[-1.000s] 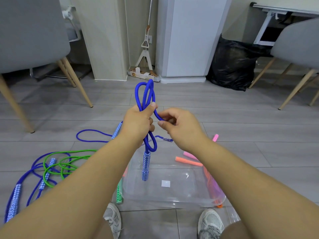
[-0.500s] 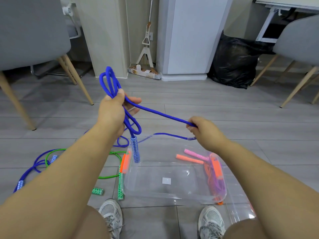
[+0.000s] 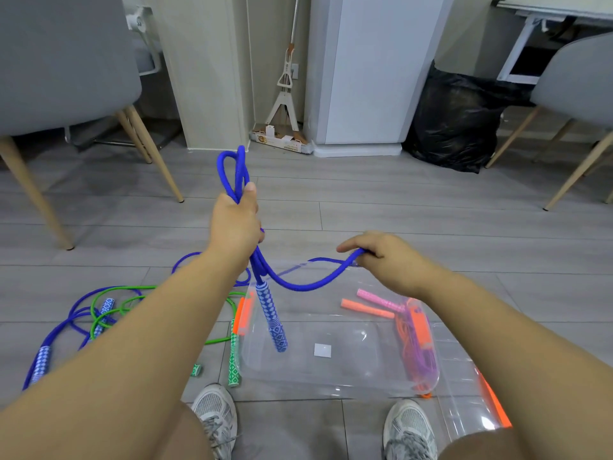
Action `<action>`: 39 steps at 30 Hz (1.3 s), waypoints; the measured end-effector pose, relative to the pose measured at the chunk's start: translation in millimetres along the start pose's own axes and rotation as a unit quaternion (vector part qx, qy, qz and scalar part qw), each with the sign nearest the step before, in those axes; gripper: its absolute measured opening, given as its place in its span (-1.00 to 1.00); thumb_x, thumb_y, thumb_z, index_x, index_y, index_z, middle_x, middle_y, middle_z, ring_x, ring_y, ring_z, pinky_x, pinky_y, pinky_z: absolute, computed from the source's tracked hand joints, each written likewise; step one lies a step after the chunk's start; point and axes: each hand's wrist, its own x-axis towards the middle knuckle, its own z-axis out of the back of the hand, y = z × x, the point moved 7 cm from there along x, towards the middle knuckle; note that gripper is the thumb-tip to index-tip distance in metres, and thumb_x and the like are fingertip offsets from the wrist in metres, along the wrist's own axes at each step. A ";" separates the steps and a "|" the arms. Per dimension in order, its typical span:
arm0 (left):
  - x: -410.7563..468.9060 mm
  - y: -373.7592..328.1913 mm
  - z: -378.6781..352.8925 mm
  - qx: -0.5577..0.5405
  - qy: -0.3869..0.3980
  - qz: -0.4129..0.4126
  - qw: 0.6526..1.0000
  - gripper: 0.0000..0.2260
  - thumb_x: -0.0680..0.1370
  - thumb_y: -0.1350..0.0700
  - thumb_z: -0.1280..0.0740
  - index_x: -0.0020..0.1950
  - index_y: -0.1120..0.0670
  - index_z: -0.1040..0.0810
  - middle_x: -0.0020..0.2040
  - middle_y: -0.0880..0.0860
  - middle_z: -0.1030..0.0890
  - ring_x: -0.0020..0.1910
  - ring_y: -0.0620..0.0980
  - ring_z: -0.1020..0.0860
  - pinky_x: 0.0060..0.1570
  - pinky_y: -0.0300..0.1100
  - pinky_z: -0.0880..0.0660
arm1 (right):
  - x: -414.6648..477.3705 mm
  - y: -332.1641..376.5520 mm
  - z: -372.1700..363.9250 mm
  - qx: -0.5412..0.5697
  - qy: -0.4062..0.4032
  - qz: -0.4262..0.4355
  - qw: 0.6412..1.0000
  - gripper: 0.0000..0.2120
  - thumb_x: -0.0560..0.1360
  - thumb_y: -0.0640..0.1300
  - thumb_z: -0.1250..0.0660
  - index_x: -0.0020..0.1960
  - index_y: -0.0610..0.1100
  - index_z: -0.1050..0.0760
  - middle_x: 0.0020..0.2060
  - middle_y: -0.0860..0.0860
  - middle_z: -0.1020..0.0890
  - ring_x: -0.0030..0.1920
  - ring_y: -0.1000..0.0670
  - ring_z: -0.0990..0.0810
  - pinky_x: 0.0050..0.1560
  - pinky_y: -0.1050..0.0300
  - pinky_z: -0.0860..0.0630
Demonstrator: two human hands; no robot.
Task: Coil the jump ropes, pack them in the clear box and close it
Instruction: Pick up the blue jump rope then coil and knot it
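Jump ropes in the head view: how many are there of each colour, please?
Blue: 2, the held blue rope and the blue rope on the floor
Green: 1, the green rope
Orange: 1, the orange rope
Pink: 1, the pink rope
Total: 5

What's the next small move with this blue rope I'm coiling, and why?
Probably bring the right hand up to the left hand and lay in another loop: the left hand grips the gathered loops of the blue rope, while the span between the hands sags loose.
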 end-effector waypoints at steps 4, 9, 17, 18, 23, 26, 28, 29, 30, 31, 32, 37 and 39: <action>-1.1 3.2 0.2 0.067 -0.001 -0.006 0.998 -0.72 0.60 -0.06 -0.20 -0.21 0.06 -0.25 -0.37 0.03 -0.22 -0.58 -0.09 -0.17 -0.48 -0.20 -0.26 | -9.4 29.5 -2.0 0.145 0.061 -0.009 0.987 -0.84 0.37 -0.06 -0.26 -0.06 -0.05 -0.48 -0.19 0.04 -0.46 -0.16 0.06 -0.40 -0.11 0.16 -0.34; -4.9 1.8 -3.6 0.074 0.024 0.001 0.997 -0.73 0.59 -0.07 -0.22 -0.20 0.05 -0.27 -0.32 0.05 -0.23 -0.47 -0.05 -0.17 -0.43 -0.17 -0.25 | -10.1 36.8 -5.3 0.193 0.085 -0.007 0.977 -0.85 0.26 -0.02 -0.18 -0.22 -0.05 -0.42 -0.29 0.06 -0.41 -0.25 0.07 -0.31 -0.19 0.17 -0.25; -8.9 1.1 -9.4 0.077 0.068 -0.007 0.995 -0.73 0.59 -0.09 -0.20 -0.17 0.06 -0.28 -0.37 0.02 -0.21 -0.49 -0.09 -0.16 -0.47 -0.20 -0.23 | -7.8 27.7 1.8 0.198 0.021 0.016 0.980 -0.78 0.55 -0.04 -0.25 -0.28 0.00 -0.48 -0.33 0.11 -0.48 -0.31 0.18 -0.37 -0.21 0.31 -0.30; -11.2 1.4 -13.7 0.083 0.087 -0.010 0.993 -0.72 0.58 -0.11 -0.20 -0.16 0.07 -0.28 -0.37 0.01 -0.20 -0.50 -0.10 -0.15 -0.49 -0.21 -0.23 | -6.6 30.0 3.3 0.199 -0.004 0.013 0.980 -0.77 0.54 -0.03 -0.26 -0.28 -0.01 -0.50 -0.35 0.10 -0.48 -0.34 0.20 -0.38 -0.25 0.36 -0.31; -26.7 5.5 -35.9 0.130 0.172 -0.034 0.976 -0.60 0.54 -0.22 -0.16 -0.03 0.14 -0.38 -0.33 0.04 -0.31 -0.53 -0.10 -0.34 -0.49 -0.21 -0.33 | 4.4 39.3 3.6 0.215 -0.086 -0.027 0.973 -0.71 0.53 0.05 -0.27 -0.32 -0.04 -0.51 -0.63 0.13 -0.36 -0.57 0.15 -0.28 -0.53 0.40 -0.21; -36.5 12.5 -46.3 0.145 0.215 -0.012 0.966 -0.49 0.54 -0.25 -0.11 0.01 0.20 -0.49 -0.32 0.01 -0.47 -0.42 -0.07 -0.59 -0.34 -0.11 -0.51 | 11.2 44.5 3.2 0.204 -0.125 -0.038 0.970 -0.67 0.52 0.07 -0.26 -0.29 -0.12 -0.53 -0.65 0.07 -0.27 -0.61 0.10 -0.22 -0.59 0.35 -0.16; -41.0 16.5 -50.7 0.107 0.236 0.018 0.966 -0.52 0.52 -0.26 -0.12 -0.03 0.14 -0.53 -0.33 -0.03 -0.46 -0.38 0.00 -0.61 -0.24 -0.03 -0.55 | 14.7 46.2 3.1 0.189 -0.146 -0.046 0.970 -0.64 0.53 0.06 -0.26 -0.27 -0.18 -0.54 -0.68 0.08 -0.33 -0.60 0.09 -0.23 -0.58 0.31 -0.17; -41.9 17.4 -51.7 0.095 0.244 0.026 0.965 -0.52 0.50 -0.28 -0.13 -0.07 0.12 -0.53 -0.34 -0.01 -0.42 -0.41 0.01 -0.58 -0.25 -0.03 -0.53 | 15.9 46.4 3.6 0.179 -0.158 -0.049 0.970 -0.63 0.52 0.06 -0.26 -0.26 -0.22 -0.55 -0.65 0.06 -0.34 -0.57 0.08 -0.23 -0.55 0.29 -0.16; -43.0 17.9 -52.9 0.088 0.254 0.031 0.963 -0.53 0.47 -0.30 -0.14 -0.11 0.11 -0.51 -0.36 0.00 -0.36 -0.46 0.00 -0.49 -0.30 -0.06 -0.48 | 16.8 46.2 4.2 0.168 -0.169 -0.050 0.970 -0.62 0.52 0.05 -0.26 -0.26 -0.24 -0.55 -0.60 0.04 -0.34 -0.53 0.07 -0.22 -0.50 0.23 -0.19; -44.1 18.2 -54.1 0.079 0.268 0.036 0.960 -0.54 0.45 -0.30 -0.17 -0.15 0.11 -0.48 -0.38 0.02 -0.31 -0.49 -0.01 -0.38 -0.37 -0.12 -0.41 | 17.1 45.3 4.6 0.157 -0.175 -0.051 0.971 -0.63 0.52 0.04 -0.26 -0.27 -0.23 -0.55 -0.55 0.01 -0.34 -0.48 0.03 -0.23 -0.43 0.16 -0.21; -44.7 19.1 -55.1 0.067 0.279 0.045 0.957 -0.57 0.46 -0.27 -0.20 -0.19 0.11 -0.46 -0.38 0.04 -0.26 -0.49 -0.02 -0.26 -0.43 -0.17 -0.31 | 17.5 44.4 4.1 0.150 -0.174 -0.049 0.972 -0.66 0.52 0.03 -0.26 -0.30 -0.19 -0.54 -0.51 -0.03 -0.35 -0.46 0.01 -0.25 -0.39 0.12 -0.22; -42.1 26.1 -56.0 0.046 0.304 0.092 0.947 -0.72 0.53 -0.06 -0.31 -0.25 0.11 -0.40 -0.40 0.01 -0.24 -0.51 -0.07 -0.15 -0.53 -0.25 -0.21 | 16.6 43.3 2.6 0.114 -0.161 -0.030 0.980 -0.70 0.55 -0.04 -0.23 -0.24 -0.20 -0.54 -0.53 0.03 -0.33 -0.47 0.03 -0.26 -0.42 0.12 -0.20; -42.0 27.3 -57.1 0.034 0.316 0.106 0.942 -0.75 0.55 0.03 -0.31 -0.24 0.10 -0.36 -0.40 0.00 -0.24 -0.53 -0.10 -0.16 -0.58 -0.29 -0.23 | 16.3 43.3 2.5 0.099 -0.155 -0.018 0.983 -0.73 0.55 -0.04 -0.23 -0.21 -0.17 -0.55 -0.52 0.04 -0.36 -0.47 0.05 -0.28 -0.44 0.16 -0.21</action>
